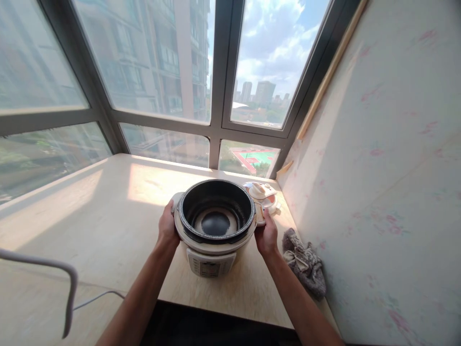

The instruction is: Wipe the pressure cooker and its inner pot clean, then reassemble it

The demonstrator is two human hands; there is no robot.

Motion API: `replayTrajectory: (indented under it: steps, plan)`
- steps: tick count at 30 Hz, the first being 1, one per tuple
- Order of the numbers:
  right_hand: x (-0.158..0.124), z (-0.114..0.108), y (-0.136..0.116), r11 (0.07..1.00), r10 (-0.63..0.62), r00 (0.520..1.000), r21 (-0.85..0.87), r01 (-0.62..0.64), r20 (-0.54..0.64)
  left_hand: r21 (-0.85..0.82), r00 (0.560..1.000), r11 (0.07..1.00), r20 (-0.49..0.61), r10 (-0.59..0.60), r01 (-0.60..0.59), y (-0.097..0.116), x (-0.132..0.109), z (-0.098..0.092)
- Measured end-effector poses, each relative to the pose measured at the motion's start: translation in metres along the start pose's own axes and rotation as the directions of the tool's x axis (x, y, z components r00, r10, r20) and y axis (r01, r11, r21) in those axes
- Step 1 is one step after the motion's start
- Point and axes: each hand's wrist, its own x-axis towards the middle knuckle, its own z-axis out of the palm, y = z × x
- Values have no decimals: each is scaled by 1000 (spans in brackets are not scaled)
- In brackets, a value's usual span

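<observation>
An electric pressure cooker (212, 259) with a white body and a front control panel is between my hands, its top uncovered. Inside it sits a black inner pot (216, 223), which looks empty. My left hand (168, 225) is wrapped round the side handle on the left of the rim. On the opposite side, my right hand (267, 234) grips the other handle. Both thumbs lie on top, while most fingers are hidden beneath. Behind the right handle, the cooker's lid (260, 191) lies on the window sill.
A crumpled grey-brown cloth (304, 262) lies on the pale sill (90, 206) against the flowered wall (382, 206). Large framed windows (216, 108) stand behind. At the lower left are a curved grey tube (54, 263) and a thin cable (97, 299).
</observation>
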Motion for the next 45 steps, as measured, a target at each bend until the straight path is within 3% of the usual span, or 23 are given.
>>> replayTrajectory:
  steps: [4,8,11,14,19,25,29,36,41,45]
  plan:
    - [1,-15,-11,990,17,999,-138,-10,51,149,997,986,-24,80,-75,-2,4,-8]
    - [6,-30,-32,941,59,996,-337,-34,65,164,974,969,162,160,-187,-2,7,-17]
    - [12,-34,-42,899,-9,996,-435,46,87,169,946,942,202,254,-289,0,4,-15]
    - [15,-31,-37,846,-86,988,-513,142,131,174,924,911,151,351,-375,1,1,-10]
    - [12,-28,-12,816,-239,967,-521,250,89,163,931,920,149,334,-357,0,5,-8]
    - [9,-32,0,862,-232,972,-453,227,44,130,929,926,165,332,-354,-4,15,-10]
    - [6,-29,-5,870,-221,974,-442,217,44,109,941,942,159,300,-318,-5,16,-10]
    - [2,-31,-25,778,-255,966,-585,229,39,65,953,958,143,267,-278,-3,12,-8]
    - [4,-32,-29,763,-374,923,-536,361,89,62,958,962,132,256,-266,-5,13,-8]
    - [6,-33,-29,759,-364,923,-533,373,126,47,957,965,151,248,-257,-10,19,-12]
